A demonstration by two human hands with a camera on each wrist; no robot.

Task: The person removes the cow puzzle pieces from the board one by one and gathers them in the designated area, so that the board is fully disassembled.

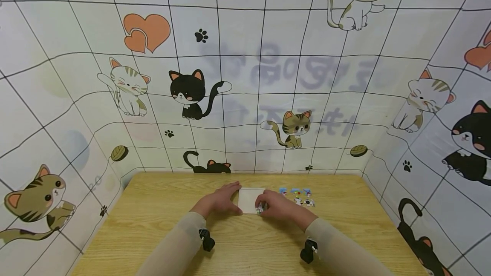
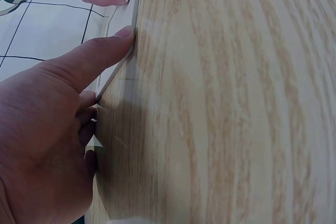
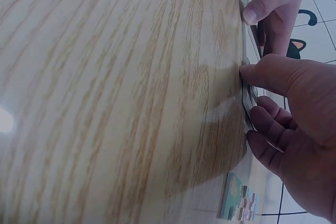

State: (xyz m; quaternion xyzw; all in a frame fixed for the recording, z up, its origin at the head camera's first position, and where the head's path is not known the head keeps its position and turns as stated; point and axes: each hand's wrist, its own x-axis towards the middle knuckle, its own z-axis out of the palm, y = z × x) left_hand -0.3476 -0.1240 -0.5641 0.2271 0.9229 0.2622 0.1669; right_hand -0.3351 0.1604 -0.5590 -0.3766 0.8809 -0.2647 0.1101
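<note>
A flat white puzzle tray (image 1: pixel 248 201) with a thin raised rim lies near the back of the table. My left hand (image 1: pixel 221 199) holds the tray's left side, its thumb at the near left corner and its fingers reaching toward the far edge. At the near right corner, my right hand (image 1: pixel 278 205) pinches a small printed puzzle piece (image 1: pixel 261 208) against the tray. The hand's fingers cover much of this piece. In the left wrist view, the left thumb presses on the tray's rim (image 2: pixel 119 62).
Several loose puzzle pieces (image 1: pixel 298 197) with blue, white and black prints lie in two rows right of the tray. The wooden table (image 1: pixel 153 220) ends at a cloth wall (image 1: pixel 245 97) printed with cats and grid lines, which also runs along both sides.
</note>
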